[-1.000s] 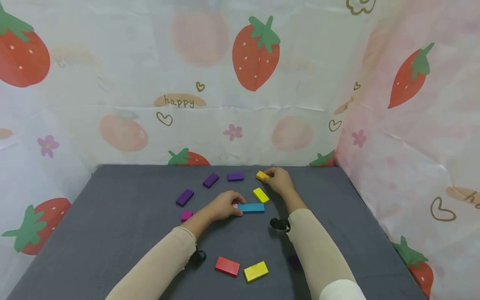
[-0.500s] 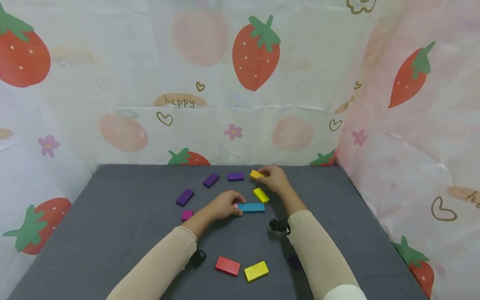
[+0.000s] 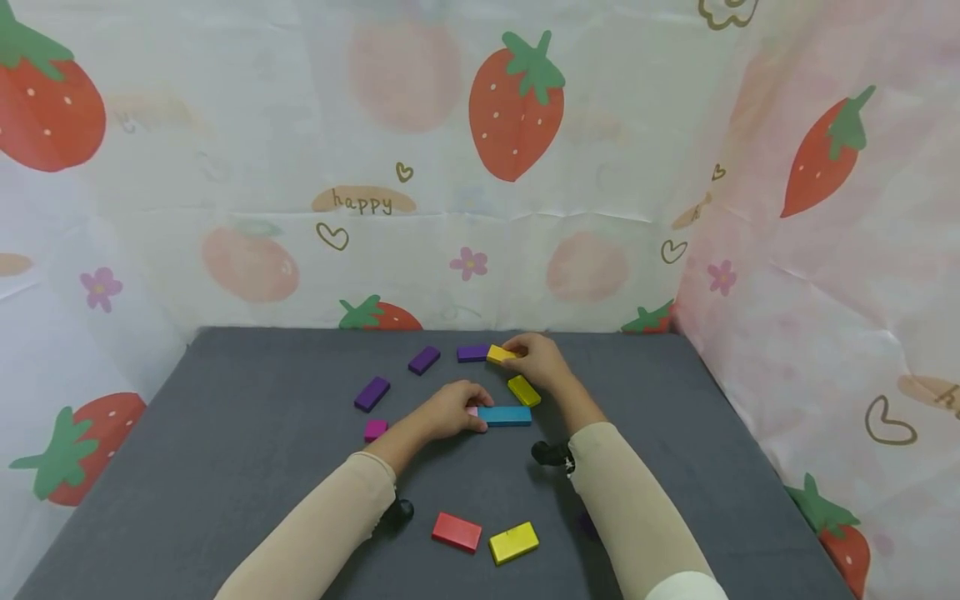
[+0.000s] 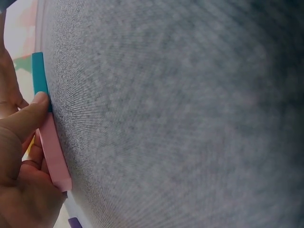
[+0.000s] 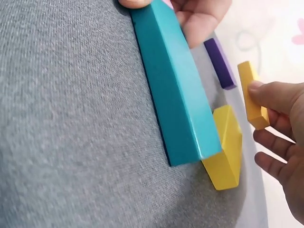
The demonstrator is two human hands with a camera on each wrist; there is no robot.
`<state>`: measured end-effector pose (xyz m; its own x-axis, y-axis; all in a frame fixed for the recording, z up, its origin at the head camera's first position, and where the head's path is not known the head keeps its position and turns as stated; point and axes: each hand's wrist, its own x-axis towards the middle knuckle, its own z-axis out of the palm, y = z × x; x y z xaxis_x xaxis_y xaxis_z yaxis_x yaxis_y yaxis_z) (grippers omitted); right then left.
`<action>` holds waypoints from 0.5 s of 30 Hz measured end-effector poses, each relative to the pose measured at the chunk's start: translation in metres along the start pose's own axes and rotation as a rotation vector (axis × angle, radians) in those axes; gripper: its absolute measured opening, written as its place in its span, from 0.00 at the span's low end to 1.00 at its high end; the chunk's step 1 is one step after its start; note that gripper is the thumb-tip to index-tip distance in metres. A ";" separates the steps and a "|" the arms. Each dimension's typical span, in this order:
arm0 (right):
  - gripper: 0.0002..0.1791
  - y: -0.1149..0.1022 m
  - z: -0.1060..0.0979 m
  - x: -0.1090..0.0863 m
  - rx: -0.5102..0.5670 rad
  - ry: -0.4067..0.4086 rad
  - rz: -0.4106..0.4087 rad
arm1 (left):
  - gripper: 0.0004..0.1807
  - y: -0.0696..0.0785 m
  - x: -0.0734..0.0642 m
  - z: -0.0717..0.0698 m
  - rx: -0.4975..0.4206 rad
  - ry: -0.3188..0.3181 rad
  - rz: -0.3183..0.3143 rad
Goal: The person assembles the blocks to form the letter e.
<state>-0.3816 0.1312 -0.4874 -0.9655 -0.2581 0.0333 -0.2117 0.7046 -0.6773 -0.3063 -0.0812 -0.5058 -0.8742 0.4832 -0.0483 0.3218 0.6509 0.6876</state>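
My left hand (image 3: 450, 410) holds a pink block (image 4: 54, 152) lying end to end with a teal-blue block (image 3: 505, 416). In the left wrist view the thumb presses over the joint of the two, and fingers lie behind the pink one. Farther back, my right hand (image 3: 542, 360) pinches an orange-yellow block (image 3: 500, 355) between thumb and fingers. This block is by the right end of a purple block (image 3: 472, 354); whether they touch I cannot tell. A yellow block (image 3: 524, 391) lies between the right hand and the teal-blue block.
Two more purple blocks (image 3: 424, 360) and a magenta block (image 3: 376, 430) curve along the left side. Nearer me, between the forearms, lie a red block (image 3: 457, 532) and another yellow block (image 3: 513, 543). Dark grey cloth (image 3: 247, 433) covers the table; a printed curtain (image 3: 420, 108) stands behind.
My right hand has carried the orange-yellow block leftward, up to the right end of the purple block. My left hand has stayed on the pink and teal-blue blocks.
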 end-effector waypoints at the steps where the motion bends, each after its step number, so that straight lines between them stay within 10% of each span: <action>1: 0.18 0.000 0.001 0.000 0.007 -0.005 0.002 | 0.16 0.000 0.000 0.000 0.001 0.001 0.002; 15: 0.17 -0.002 0.012 0.003 0.011 -0.071 -0.010 | 0.16 -0.001 0.001 0.001 -0.012 0.004 -0.004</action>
<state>-0.3819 0.1207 -0.4945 -0.9502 -0.3114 -0.0124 -0.2186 0.6944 -0.6856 -0.3070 -0.0808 -0.5067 -0.8771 0.4779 -0.0479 0.3139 0.6458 0.6960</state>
